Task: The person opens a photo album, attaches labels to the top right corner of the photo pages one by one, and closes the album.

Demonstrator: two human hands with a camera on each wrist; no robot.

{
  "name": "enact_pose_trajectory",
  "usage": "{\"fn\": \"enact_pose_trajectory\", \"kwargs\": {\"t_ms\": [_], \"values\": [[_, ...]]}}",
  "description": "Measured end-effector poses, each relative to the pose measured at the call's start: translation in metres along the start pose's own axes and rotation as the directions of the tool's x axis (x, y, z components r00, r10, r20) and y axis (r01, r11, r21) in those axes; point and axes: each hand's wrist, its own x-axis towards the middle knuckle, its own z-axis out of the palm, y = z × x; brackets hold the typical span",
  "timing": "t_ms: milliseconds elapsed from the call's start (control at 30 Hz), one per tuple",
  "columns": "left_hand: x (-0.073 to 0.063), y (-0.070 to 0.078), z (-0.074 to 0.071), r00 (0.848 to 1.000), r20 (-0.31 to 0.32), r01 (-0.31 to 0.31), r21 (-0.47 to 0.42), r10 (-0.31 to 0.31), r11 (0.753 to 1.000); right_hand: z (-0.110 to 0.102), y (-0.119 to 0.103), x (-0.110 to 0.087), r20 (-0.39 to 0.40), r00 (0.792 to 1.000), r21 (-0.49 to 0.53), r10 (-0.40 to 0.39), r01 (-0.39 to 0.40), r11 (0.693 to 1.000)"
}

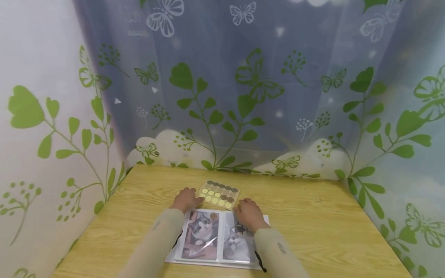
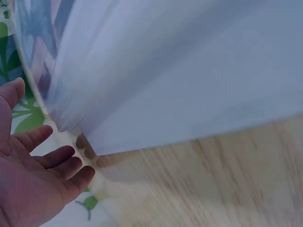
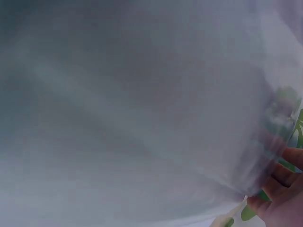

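Note:
An open photo album (image 1: 220,239) lies on the table, with a cat photo (image 1: 201,231) in its left sleeve and another cat photo (image 1: 236,247) in its right one. A round brown sticker (image 1: 213,216) sits at the left photo's upper right corner. Beyond the album lies a sheet of round stickers (image 1: 219,193) in brown and pale yellow. My left hand (image 1: 186,199), fingers relaxed, reaches the sheet's left edge; its palm (image 2: 35,184) shows in the left wrist view. Over the album's upper right part is my right hand (image 1: 249,213), fingertips near the sheet's lower right corner.
The wooden table (image 1: 313,216) extends to both sides of the album. A patterned curtain (image 1: 222,116) with leaves and butterflies hangs behind and along the sides. Dark cords (image 1: 260,261) show at the album's outer edges.

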Motion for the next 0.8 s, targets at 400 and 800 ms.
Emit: {"fn": "enact_pose_trajectory", "kwargs": {"t_ms": [400,800], "values": [[0.008,0.004,0.013,0.999,-0.045,0.018,0.073,-0.014,0.997,0.012,0.001,0.009,0.055,0.998,-0.090,0.021,-0.016,0.996],[0.011,0.008,0.016,0.999,-0.031,0.030,0.074,-0.028,0.997,0.012,-0.008,0.008,0.049,0.998,-0.112,0.046,-0.040,0.993]]}}
